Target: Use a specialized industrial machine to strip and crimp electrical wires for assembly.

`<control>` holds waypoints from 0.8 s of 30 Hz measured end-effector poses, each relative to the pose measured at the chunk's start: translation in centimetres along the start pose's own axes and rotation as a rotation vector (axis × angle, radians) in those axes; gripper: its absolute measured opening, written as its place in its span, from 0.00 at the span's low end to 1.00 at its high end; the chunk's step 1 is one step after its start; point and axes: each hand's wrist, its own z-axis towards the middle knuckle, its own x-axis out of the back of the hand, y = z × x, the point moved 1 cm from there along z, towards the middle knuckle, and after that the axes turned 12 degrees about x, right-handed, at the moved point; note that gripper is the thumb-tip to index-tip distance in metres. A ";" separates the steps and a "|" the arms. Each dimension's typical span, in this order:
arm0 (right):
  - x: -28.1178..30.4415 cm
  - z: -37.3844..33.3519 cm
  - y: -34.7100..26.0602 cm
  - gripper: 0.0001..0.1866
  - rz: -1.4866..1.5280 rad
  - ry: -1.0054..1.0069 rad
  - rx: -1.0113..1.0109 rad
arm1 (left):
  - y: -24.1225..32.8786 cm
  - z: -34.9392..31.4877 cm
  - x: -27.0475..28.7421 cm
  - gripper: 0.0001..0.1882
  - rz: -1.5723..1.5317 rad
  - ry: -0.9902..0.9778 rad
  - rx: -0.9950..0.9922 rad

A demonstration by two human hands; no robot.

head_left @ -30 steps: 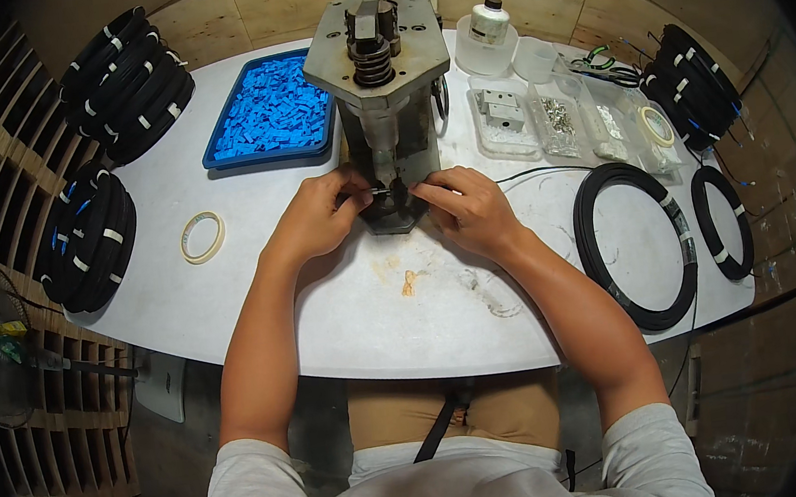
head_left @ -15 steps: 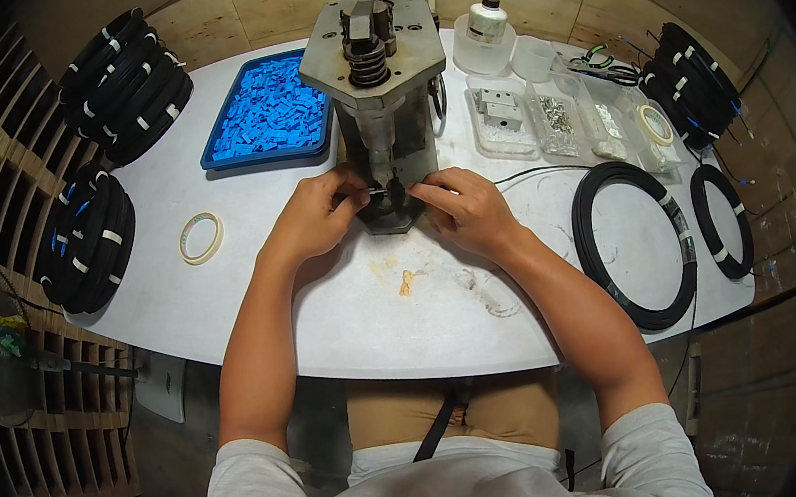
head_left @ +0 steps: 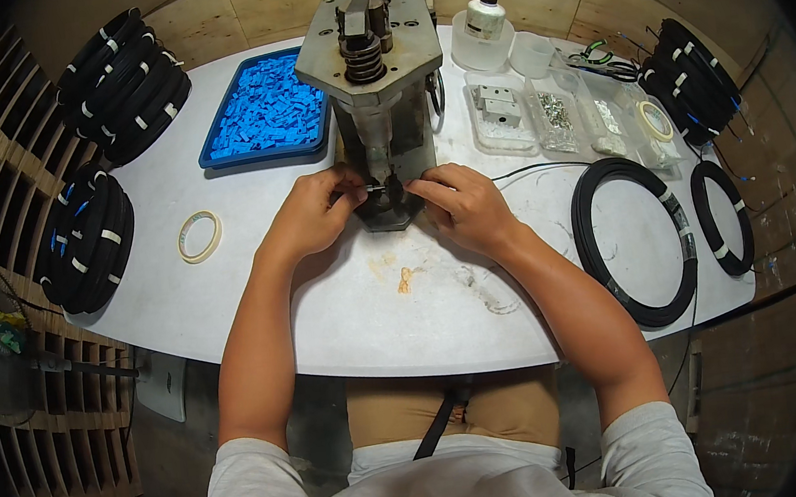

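Note:
A grey metal bench press [head_left: 318,61] with a spring on top stands upright in the middle of the white table. Both my hands meet at its lower jaw. My left hand [head_left: 310,217] pinches a small shiny metal piece [head_left: 373,189] at the left of the jaw; its exact kind is too small to tell. On the other side, my right hand [head_left: 467,206] has its fingers closed around the end of a thin black cable [head_left: 537,169], close against the jaw. That cable runs rightward to a large black cable coil [head_left: 590,253]. My fingers partly hide the cable's end.
Behind my left hand sits a blue tray [head_left: 207,158] heaped with small blue pieces. A tape roll [head_left: 184,249] lies farther left, near stacked cable coils [head_left: 124,88]. Clear boxes of metal parts [head_left: 556,140], a white bottle [head_left: 486,18] and a smaller coil [head_left: 702,216] stand right.

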 end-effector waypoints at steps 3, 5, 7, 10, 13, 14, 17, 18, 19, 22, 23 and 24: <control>0.0 0.1 -0.1 0.27 -0.003 0.017 0.008 | -0.3 0.1 -0.1 0.10 0.005 0.000 -0.013; -0.1 0.1 -0.1 0.27 0.000 0.019 0.007 | -0.2 0.2 0.0 0.08 0.020 -0.011 -0.011; -0.1 0.1 0.0 0.27 -0.010 0.015 0.005 | -0.1 0.1 0.0 0.07 0.035 -0.022 -0.010; 0.0 0.2 -0.1 0.27 -0.013 0.005 0.001 | 0.1 0.1 0.0 0.07 0.043 -0.014 -0.002; 0.3 0.3 -0.2 0.21 -0.026 -0.004 -0.002 | 0.0 0.1 0.0 0.06 0.043 -0.012 0.006; 0.3 0.3 -0.2 0.21 -0.027 -0.004 -0.001 | -0.1 0.1 0.0 0.06 0.020 -0.016 0.000; 0.3 0.3 -0.2 0.22 -0.038 -0.006 0.003 | 0.2 0.0 0.0 0.07 0.015 -0.023 0.000; 0.3 0.3 -0.2 0.21 -0.038 -0.011 0.004 | 0.3 0.0 0.0 0.07 0.033 -0.027 0.006; 0.3 0.3 -0.3 0.21 -0.038 -0.015 0.007 | 0.3 0.0 0.0 0.07 0.034 -0.026 0.006; 0.3 0.3 -0.3 0.21 -0.044 -0.010 0.011 | 0.3 -0.1 0.1 0.07 0.034 -0.022 0.010; 0.3 0.4 -0.3 0.21 -0.043 -0.010 0.011 | 0.2 0.0 0.1 0.07 0.044 -0.023 0.009; 0.3 0.4 -0.3 0.21 -0.042 -0.014 0.009 | 0.2 0.0 0.1 0.07 0.055 -0.025 0.008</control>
